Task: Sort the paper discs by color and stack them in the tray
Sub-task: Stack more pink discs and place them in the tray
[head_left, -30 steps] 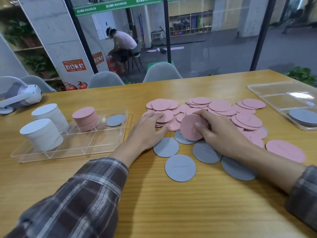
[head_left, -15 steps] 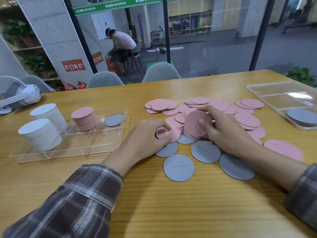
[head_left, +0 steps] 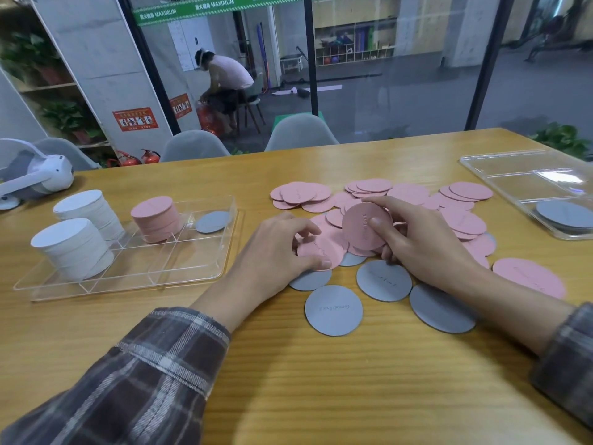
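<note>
Head view: wooden table (head_left: 321, 396), light yellow-brown grain, running up to a glass wall with dark frames. Two grey chair backs (head_left: 300, 133) stand at the far edge. Beyond the glass, a concrete-floored hall with shelving; a seated person bends forward on a chair. Green banner across the top of the glass, text too small to read.

Left side of table: clear divided tray (head_left: 134, 271). It holds two white disc stacks (head_left: 72, 248), one pink stack (head_left: 155, 218) and a single grey disc (head_left: 212, 221) lying flat in the far right compartment. White headset (head_left: 35, 178) beside the tray, cut off at the frame edge.

Centre: loose pile of pink discs (head_left: 401, 194), overlapping. Grey discs (head_left: 333, 310) lie flat at the near edge of the pile, some with faint handwriting, not legible.

Left hand (head_left: 276, 255) pinches a pink disc (head_left: 321, 252) between thumb and fingers, low over the pile. Right hand (head_left: 423, 242) grips a small stack of pink discs (head_left: 364, 224) on edge, thumb on the front face; count in the stack cannot be told.

Right: second clear tray (head_left: 513, 175), cut off by the frame, with a grey stack (head_left: 564, 215) in its near compartment. Both plaid sleeves are partly out of frame.
</note>
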{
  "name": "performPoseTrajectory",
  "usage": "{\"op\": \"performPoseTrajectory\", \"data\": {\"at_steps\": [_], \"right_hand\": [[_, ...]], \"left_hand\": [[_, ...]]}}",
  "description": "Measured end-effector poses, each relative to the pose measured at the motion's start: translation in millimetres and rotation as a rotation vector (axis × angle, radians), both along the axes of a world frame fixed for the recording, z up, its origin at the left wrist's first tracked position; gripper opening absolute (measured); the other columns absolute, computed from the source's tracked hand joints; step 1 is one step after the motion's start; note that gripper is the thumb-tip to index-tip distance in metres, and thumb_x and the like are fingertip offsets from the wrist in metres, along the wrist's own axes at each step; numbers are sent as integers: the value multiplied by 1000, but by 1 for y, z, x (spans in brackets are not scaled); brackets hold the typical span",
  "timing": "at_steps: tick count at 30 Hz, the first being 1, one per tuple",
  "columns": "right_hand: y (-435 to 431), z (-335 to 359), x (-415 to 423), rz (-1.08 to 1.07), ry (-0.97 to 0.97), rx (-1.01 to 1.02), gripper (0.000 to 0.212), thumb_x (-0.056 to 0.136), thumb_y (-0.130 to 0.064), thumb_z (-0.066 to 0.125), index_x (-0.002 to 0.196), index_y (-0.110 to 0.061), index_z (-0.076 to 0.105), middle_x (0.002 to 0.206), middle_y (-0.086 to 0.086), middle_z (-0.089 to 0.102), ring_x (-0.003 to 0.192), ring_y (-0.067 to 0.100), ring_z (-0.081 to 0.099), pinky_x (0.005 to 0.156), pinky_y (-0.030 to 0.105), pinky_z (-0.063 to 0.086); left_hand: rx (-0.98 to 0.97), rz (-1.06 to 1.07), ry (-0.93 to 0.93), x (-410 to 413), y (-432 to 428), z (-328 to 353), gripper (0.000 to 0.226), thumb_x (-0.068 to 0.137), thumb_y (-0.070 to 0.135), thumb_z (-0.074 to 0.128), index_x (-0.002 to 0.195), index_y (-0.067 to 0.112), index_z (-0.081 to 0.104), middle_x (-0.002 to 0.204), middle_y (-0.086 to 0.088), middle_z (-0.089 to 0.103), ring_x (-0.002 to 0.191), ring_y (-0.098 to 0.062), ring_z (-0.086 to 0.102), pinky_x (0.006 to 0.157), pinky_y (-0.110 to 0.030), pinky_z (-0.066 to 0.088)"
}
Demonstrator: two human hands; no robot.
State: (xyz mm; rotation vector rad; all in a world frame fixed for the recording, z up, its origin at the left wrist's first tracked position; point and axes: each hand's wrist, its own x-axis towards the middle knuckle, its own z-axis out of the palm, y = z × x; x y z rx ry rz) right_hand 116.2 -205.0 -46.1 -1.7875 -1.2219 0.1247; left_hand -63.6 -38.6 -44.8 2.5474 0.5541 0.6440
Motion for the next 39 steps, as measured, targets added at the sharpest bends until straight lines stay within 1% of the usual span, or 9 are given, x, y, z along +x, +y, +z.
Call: {"op": "performPoseTrajectory", "data": {"at_steps": [4,9,14,20,24,28,32,34,39], "right_hand": [[1,0,0,-25,-23,-6,30,103,-19,53,130,-28,62,85,-10,68,56,10,67,57,18,53],[0,0,0,-39,1,10,33,102,-17,53,132,-29,61,86,-7,67,56,10,67,54,21,54],[-1,0,-2,-46,-16,17,34,102,-17,53,132,-32,60,87,-9,68,56,10,67,56,23,56],[-1,2,-2,-28,-18,24,35,103,-19,52,133,-36,60,87,-14,66,61,10,67,60,33,59],[1,2,-13,114,45,16,35,105,-14,46,128,-34,63,66,-13,63,53,13,62,52,23,52],[4,-1,-18,173,143,-15,36,108,-17,37,125,-35,64,54,0,58,51,19,57,51,27,48],[3,2,-21,207,73,-43,26,105,-31,48,128,-36,60,70,-6,66,57,13,62,57,21,47],[3,1,-21,212,-5,-72,29,103,-26,53,130,-35,57,81,-7,69,62,12,65,61,22,49],[3,1,-17,88,-144,-68,35,103,-17,51,134,-31,56,79,-15,65,71,5,63,65,17,45]], "left_hand": [[-93,-92,-136,2,-5,3,48,74,11,92,115,27,75,109,8,63,96,-5,61,76,-13,49],[-438,-136,-277,4,-7,7,44,78,-11,81,110,18,77,102,2,71,85,-9,63,77,-31,61],[-544,-130,-357,3,-3,7,25,82,-4,82,99,13,75,91,2,73,84,-11,67,74,-26,57],[-625,-123,-410,4,-3,7,24,83,-1,83,102,11,74,90,2,72,84,-11,68,70,-30,56],[-572,-74,-431,9,-10,3,24,82,2,85,102,12,75,90,-5,71,79,-9,67,68,-23,56],[-486,-29,-443,13,-16,0,24,80,6,88,97,17,75,91,-9,73,80,-7,69,62,-18,56],[-369,-24,-444,18,-16,-5,21,81,13,88,96,18,76,87,0,74,82,-12,71,69,-27,60],[-372,-14,-446,18,-16,-6,21,81,15,89,97,18,76,86,1,73,82,-11,70,71,-29,60],[-78,22,-354,16,-9,-7,19,84,24,86,99,23,74,95,10,69,89,-9,64,75,-15,49]]}}
